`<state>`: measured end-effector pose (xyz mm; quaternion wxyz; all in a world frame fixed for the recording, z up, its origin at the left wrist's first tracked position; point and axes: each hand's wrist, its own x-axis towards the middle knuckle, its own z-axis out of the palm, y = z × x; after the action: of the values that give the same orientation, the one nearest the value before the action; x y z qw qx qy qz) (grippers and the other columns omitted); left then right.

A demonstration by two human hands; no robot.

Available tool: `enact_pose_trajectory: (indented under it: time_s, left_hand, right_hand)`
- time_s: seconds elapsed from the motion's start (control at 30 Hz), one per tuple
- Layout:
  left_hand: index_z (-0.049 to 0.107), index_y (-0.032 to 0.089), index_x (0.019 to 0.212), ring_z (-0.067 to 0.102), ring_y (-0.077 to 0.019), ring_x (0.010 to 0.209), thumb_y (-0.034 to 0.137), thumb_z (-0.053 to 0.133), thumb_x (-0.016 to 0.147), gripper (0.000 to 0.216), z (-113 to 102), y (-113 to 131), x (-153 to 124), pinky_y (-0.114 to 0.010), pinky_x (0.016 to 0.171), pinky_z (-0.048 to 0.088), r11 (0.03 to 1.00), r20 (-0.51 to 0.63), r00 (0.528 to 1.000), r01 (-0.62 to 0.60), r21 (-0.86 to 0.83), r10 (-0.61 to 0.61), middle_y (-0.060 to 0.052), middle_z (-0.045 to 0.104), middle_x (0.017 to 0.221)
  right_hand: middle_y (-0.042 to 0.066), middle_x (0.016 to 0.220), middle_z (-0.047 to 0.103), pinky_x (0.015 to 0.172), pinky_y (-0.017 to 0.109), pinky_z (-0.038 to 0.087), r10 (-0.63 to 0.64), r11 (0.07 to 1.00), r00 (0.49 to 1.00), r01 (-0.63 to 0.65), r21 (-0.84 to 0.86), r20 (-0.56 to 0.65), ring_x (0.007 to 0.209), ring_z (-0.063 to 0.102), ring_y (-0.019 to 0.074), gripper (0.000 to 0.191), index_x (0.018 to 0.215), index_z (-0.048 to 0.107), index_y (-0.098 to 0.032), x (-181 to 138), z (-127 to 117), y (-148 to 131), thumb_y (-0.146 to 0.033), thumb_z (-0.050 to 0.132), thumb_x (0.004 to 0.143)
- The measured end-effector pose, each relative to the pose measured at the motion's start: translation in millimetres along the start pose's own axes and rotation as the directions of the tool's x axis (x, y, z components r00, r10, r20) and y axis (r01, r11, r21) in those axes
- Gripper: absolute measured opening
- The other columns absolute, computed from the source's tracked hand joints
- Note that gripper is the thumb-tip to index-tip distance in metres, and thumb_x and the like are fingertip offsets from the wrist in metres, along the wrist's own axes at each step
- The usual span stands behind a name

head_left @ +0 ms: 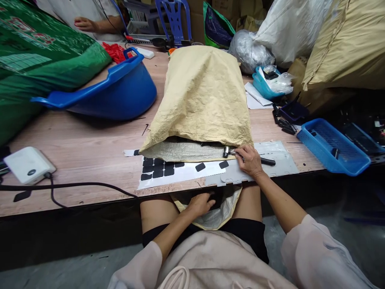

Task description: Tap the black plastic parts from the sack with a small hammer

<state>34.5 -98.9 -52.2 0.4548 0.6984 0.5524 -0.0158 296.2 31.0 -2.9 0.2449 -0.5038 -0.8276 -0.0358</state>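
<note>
My right hand (249, 160) is closed around a small hammer (267, 161) with a metal head and a black handle. It rests at the lower right corner of a large tan paper sack (207, 92) lying on the table. The sack's mouth faces me, showing a whitish woven lining and a few dark things inside. Below the table edge, my left hand (200, 205) reaches into the mouth of a second tan sack (209, 223) between my legs. Its fingers are curled, and what they hold, if anything, is hidden in shadow. Under the sack lies a white sheet (180, 178) with black rounded pads (158, 174).
At left stand a big blue tub (120, 92), a green sack (45, 60) and a white box with a cable (29, 164). A blue basket (333, 146) and a turquoise basket (266, 86) sit at right. Across the table is another person's hand (86, 25).
</note>
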Motion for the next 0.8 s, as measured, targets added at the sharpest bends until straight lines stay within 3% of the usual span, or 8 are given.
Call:
enact_pose_trajectory:
  time_s: [0.07, 0.13, 0.23, 0.27, 0.33, 0.43, 0.57, 0.8]
  left_hand:
    - [0.076, 0.022, 0.126, 0.073, -0.025, 0.096, 0.035, 0.072, 0.088, 0.04, -15.3, 14.1, -19.5, -0.033, 0.087, 0.055, 0.973, 0.1, 0.98, -0.149, -0.178, 0.169, -0.008, 0.079, 0.104]
    - [0.079, 0.019, 0.118, 0.07, -0.0193, 0.083, 0.044, 0.076, 0.086, 0.041, -42.3, 27.0, -36.9, -0.028, 0.077, 0.053, 0.842, 0.138, 0.921, -0.262, -0.472, 0.364, -0.006, 0.077, 0.094]
    - [0.078, 0.016, 0.115, 0.062, -0.0145, 0.068, 0.053, 0.076, 0.085, 0.047, -92.9, 37.0, -43.7, -0.025, 0.066, 0.049, 0.645, -0.098, 0.934, -0.31, -0.699, 0.343, -0.004, 0.07, 0.078]
    - [0.078, 0.016, 0.113, 0.06, -0.014, 0.066, 0.054, 0.072, 0.088, 0.046, -108.0, 37.8, -38.4, -0.025, 0.063, 0.048, 0.631, -0.262, 0.937, -0.35, -0.693, 0.232, -0.003, 0.068, 0.075]
    - [0.079, 0.017, 0.106, 0.059, -0.0145, 0.066, 0.048, 0.072, 0.088, 0.037, -130.3, 37.4, -17.5, -0.027, 0.066, 0.049, 0.749, -0.513, 0.858, -0.345, -0.566, 0.007, -0.001, 0.065, 0.073]
    - [0.079, 0.016, 0.103, 0.064, -0.0193, 0.077, 0.028, 0.072, 0.082, 0.025, -143.2, 36.6, 24.9, -0.032, 0.079, 0.053, 0.944, -0.693, 0.704, -0.097, -0.314, -0.158, -0.002, 0.064, 0.076]
    - [0.077, 0.02, 0.116, 0.068, -0.0256, 0.095, 0.026, 0.072, 0.085, 0.033, -141.8, 41.5, 63.7, -0.035, 0.085, 0.055, 0.99, -0.755, 0.641, 0.087, -0.112, -0.141, -0.008, 0.069, 0.101]
    - [0.079, 0.028, 0.113, 0.07, -0.0266, 0.103, 0.035, 0.072, 0.089, 0.026, -139.0, 49.5, 80.9, -0.033, 0.077, 0.052, 0.977, -0.78, 0.595, 0.191, -0.096, -0.193, -0.005, 0.073, 0.113]
  right_hand:
    - [0.008, 0.096, 0.066, 0.086, 0.037, 0.046, -0.003, 1.0, 1.0, 0.003, -0.007, -0.006, 0.095, 0.059, 0.0247, 0.02, 0.108, 0.075, -0.023, -0.2, 0.7, 0.2, -0.026, 0.059, 0.097]
    - [0.007, 0.096, 0.067, 0.086, 0.037, 0.046, 0.004, 1.0, 1.0, -0.004, -0.013, -0.006, 0.095, 0.059, 0.0249, 0.02, 0.108, 0.075, -0.023, -0.4, 1.3, 0.2, -0.026, 0.059, 0.097]
    - [0.008, 0.096, 0.067, 0.086, 0.037, 0.046, 0.01, 1.0, 1.0, -0.01, -0.011, 0.003, 0.096, 0.059, 0.0251, 0.02, 0.108, 0.075, -0.023, -0.4, 1.5, 0.0, -0.026, 0.059, 0.097]
    - [0.008, 0.097, 0.067, 0.086, 0.037, 0.046, 0.009, 1.0, 1.0, -0.009, -0.009, 0.005, 0.096, 0.059, 0.025, 0.02, 0.108, 0.075, -0.023, -0.3, 1.3, -0.2, -0.026, 0.059, 0.097]
    - [0.008, 0.097, 0.067, 0.086, 0.037, 0.046, 0.008, 1.0, 1.0, -0.008, -0.005, 0.008, 0.095, 0.058, 0.0251, 0.02, 0.108, 0.075, -0.023, -0.2, 0.8, -0.3, -0.026, 0.059, 0.097]
    - [0.008, 0.097, 0.066, 0.086, 0.038, 0.046, 0.006, 1.0, 1.0, -0.006, -0.003, 0.006, 0.095, 0.058, 0.0252, 0.021, 0.109, 0.075, -0.023, -0.6, 0.8, 0.4, -0.027, 0.058, 0.098]
    - [0.007, 0.095, 0.065, 0.085, 0.037, 0.046, -0.016, 1.0, 1.0, 0.016, 0.006, -0.018, 0.094, 0.058, 0.0247, 0.021, 0.11, 0.075, -0.023, -1.2, 2.7, 1.7, -0.026, 0.059, 0.097]
    - [0.007, 0.096, 0.066, 0.085, 0.038, 0.048, -0.011, 1.0, 1.0, 0.011, 0.007, -0.026, 0.094, 0.059, 0.0245, 0.019, 0.109, 0.074, -0.024, -1.0, 2.4, 0.1, -0.024, 0.059, 0.097]
